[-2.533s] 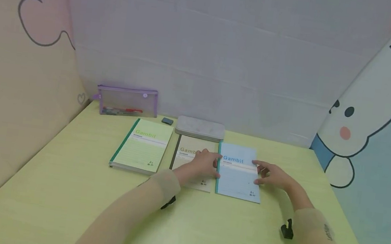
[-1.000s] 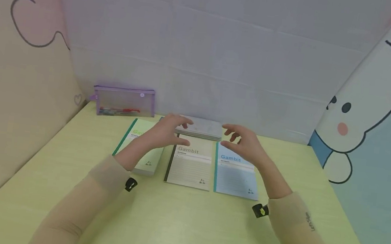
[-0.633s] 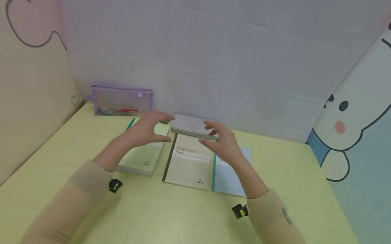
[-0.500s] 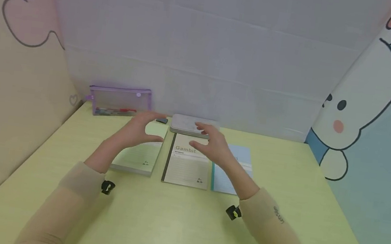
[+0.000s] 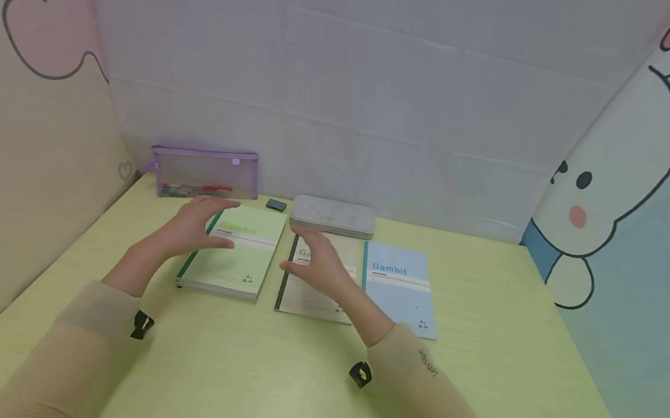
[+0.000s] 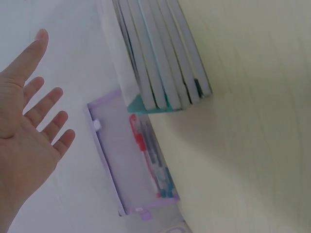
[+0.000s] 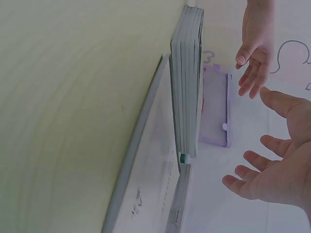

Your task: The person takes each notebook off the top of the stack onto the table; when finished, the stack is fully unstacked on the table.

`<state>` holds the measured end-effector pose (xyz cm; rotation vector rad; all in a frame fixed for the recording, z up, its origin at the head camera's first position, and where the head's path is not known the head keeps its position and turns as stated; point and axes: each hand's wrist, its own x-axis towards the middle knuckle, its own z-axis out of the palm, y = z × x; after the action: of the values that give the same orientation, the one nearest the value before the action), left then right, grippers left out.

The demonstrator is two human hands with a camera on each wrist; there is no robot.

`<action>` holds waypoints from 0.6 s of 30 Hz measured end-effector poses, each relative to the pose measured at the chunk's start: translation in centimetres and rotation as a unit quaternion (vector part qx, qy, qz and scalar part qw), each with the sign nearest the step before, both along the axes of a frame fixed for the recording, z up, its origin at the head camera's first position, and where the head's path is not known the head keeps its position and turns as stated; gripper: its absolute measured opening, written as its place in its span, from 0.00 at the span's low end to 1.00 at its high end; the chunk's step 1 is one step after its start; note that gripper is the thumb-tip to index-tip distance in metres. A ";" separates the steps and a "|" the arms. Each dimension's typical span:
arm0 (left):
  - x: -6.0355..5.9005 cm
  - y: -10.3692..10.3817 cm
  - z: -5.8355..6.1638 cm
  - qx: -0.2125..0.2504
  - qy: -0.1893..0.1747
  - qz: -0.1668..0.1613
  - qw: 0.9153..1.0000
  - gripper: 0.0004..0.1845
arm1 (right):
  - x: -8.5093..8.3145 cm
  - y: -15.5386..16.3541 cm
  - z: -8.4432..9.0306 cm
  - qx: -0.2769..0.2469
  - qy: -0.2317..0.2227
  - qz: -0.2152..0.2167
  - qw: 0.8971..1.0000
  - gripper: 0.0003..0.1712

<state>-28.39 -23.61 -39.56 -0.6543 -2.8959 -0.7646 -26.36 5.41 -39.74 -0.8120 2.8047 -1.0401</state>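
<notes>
A stack of several notebooks with a green cover point(image 5: 234, 259) lies on the table at the left. My left hand point(image 5: 191, 225) hovers over its left part, fingers spread and apart from it; the left wrist view shows the stack's page edges point(image 6: 165, 58) beside that hand point(image 6: 34, 116). Over the beige notebook point(image 5: 305, 299) in the middle is my right hand point(image 5: 320, 263), thumb and fingers parted and holding nothing. In the right wrist view the right hand point(image 7: 279, 160) is also apart from the stack point(image 7: 187, 87). A blue notebook point(image 5: 396, 293) lies to the right.
Behind the notebooks stand a purple-edged mesh pencil pouch point(image 5: 207, 172) with pens inside, a small dark eraser-like block point(image 5: 276, 205) and a grey flat case point(image 5: 333, 216). A pale curtain-like wall point(image 5: 348, 99) closes the back of the table point(image 5: 263, 381).
Both hands have left the blue notebook and moved left, the left hand to the green stack and the right hand over the beige notebook. The notebooks stay in their row.
</notes>
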 end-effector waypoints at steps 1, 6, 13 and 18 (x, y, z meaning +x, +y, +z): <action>0.0 -0.4 -0.3 -0.012 -0.004 0.002 1.000 0.45 | 0.0 -0.3 -0.3 0.001 -0.007 0.001 1.000 0.43; -0.1 -1.9 -1.3 -0.048 -0.025 0.016 0.998 0.47 | -0.3 -1.9 -2.2 0.017 -0.036 0.012 0.999 0.45; -0.3 -3.6 -2.8 -0.059 -0.065 0.030 0.996 0.51 | -0.5 -3.1 -4.2 0.060 -0.067 0.020 0.996 0.46; -0.4 -4.2 -3.5 -0.047 -0.086 0.027 0.995 0.54 | -0.7 -3.7 -4.4 0.069 -0.072 0.019 0.995 0.46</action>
<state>-28.76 -27.82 -43.01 -0.5399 -3.1071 -0.7161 -27.04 1.72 -44.12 -0.7425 2.6935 -0.8510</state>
